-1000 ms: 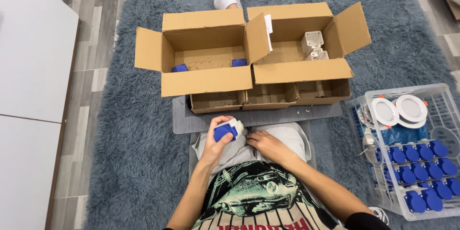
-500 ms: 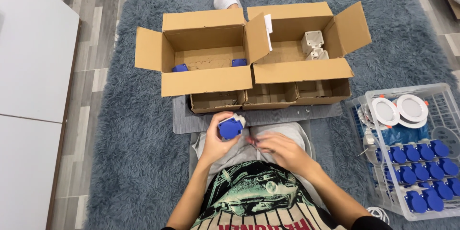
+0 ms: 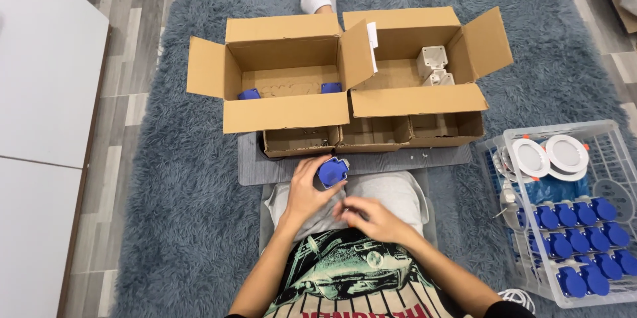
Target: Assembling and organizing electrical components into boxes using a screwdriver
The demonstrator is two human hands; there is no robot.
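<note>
My left hand [image 3: 306, 193] holds a small round blue plastic part [image 3: 332, 172] over my lap, just in front of a grey mat. My right hand [image 3: 371, 218] hovers right beside it, lower and to the right, fingers curled and blurred; I cannot tell whether anything small is pinched in them. Straight ahead stand two open cardboard boxes: the left box [image 3: 285, 111] has two blue parts on its floor, the right box [image 3: 418, 100] holds white plastic parts [image 3: 432, 66].
A row of low cardboard trays [image 3: 371, 133] sits on the grey mat [image 3: 252, 165] before the boxes. A clear plastic crate [image 3: 620, 152] at my right holds several blue parts and round white fittings. White cabinet at left; another person's socked foot beyond the boxes.
My left hand has lifted the blue part slightly and turned it. My right hand has drawn back from the part towards my lap.
</note>
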